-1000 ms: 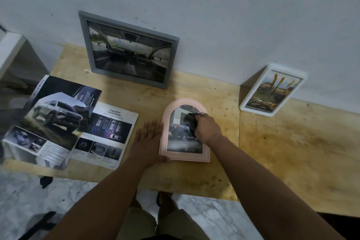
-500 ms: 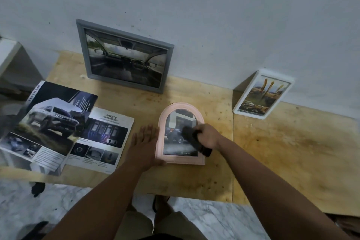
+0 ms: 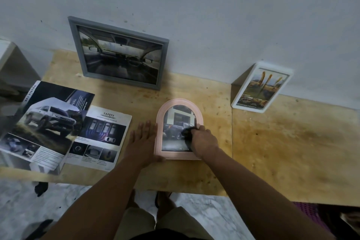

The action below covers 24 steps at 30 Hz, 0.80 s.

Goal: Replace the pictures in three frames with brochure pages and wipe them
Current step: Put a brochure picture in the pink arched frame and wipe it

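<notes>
"SAFETY" in dark capitals heads loose brochure page (image 3: 98, 137) lying on desk; smaller lines beneath heading too blurred to read. "DOUBLE CAB" runs sideways in white capitals along left edge of open brochure (image 3: 42, 122); white text block at its top right and captions by small photos unreadable. "TOYOTA" in small white letters at bottom of picture inside pink arched frame (image 3: 179, 154). White frame (image 3: 262, 87): print too small to read.
</notes>
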{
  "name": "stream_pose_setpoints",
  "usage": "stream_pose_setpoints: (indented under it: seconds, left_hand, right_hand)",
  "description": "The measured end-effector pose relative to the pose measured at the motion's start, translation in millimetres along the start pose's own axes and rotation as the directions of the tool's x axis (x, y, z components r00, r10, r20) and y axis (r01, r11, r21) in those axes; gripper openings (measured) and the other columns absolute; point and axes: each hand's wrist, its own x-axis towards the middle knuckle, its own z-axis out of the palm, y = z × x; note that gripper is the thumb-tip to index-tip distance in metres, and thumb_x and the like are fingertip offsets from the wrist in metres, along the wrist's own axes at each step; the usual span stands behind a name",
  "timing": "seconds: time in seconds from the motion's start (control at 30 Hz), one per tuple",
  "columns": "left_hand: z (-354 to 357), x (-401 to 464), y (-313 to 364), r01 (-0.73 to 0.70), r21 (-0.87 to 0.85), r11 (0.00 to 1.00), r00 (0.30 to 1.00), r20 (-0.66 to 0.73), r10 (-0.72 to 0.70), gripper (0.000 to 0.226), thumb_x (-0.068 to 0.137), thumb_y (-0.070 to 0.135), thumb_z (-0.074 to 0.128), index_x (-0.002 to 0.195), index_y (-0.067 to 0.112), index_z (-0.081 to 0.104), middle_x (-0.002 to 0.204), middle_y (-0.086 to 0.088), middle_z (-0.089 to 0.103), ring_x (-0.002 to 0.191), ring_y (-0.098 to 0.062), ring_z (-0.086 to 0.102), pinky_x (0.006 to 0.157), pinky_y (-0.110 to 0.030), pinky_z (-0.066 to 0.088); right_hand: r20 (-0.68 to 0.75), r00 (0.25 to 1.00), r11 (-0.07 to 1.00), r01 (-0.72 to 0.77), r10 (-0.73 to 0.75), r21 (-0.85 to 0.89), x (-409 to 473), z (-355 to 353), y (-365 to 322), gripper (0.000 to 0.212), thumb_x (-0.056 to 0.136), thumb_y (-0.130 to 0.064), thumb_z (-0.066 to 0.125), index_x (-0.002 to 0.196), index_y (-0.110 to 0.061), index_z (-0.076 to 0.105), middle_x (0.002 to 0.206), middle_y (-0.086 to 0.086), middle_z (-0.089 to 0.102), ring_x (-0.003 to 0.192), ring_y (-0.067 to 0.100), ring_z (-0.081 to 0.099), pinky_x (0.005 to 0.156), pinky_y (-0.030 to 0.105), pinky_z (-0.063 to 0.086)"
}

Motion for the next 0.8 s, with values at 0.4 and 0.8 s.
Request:
stream_pose_setpoints:
  seconds: [0.4, 0.8]
  left_hand:
    - [2.7, 4.0, 0.4, 0.025, -0.005, 1.0, 1.0, -0.001, -0.025, 0.142, 0.065, 0.087, 0.06, 0.151, 0.023, -0.032, 0.161, -0.009, -0.033, 0.149, -0.033, -0.028, 0.123, -0.054, -0.005]
    - [3.6, 2.9, -1.8, 0.016, 0.0, 1.0, 1.0, 0.002, -0.016, 0.142, 0.066, 0.083, 0.064, 0.149, 0.025, -0.036, 0.162, -0.007, -0.033, 0.148, -0.032, -0.03, 0.123, -0.055, -0.007]
  right_hand:
    - [0.072, 0.986, 0.923, 0.116, -0.152, 0.368, -40.7, 40.2, -37.5, 0.045, 0.101, -0.015, 0.052, 0.144, -0.027, 0.055, 0.137, 0.008, 0.054, 0.108, 0.023, 0.058, 0.091, 0.031, 0.049]
    - [-0.023, 0.997, 0.955, 0.069, -0.079, -0.287, -4.0, -17.1, -0.5, 0.043, 0.1, -0.024, 0.054, 0.142, -0.015, 0.047, 0.141, 0.017, 0.043, 0.124, 0.035, 0.047, 0.097, 0.048, 0.046]
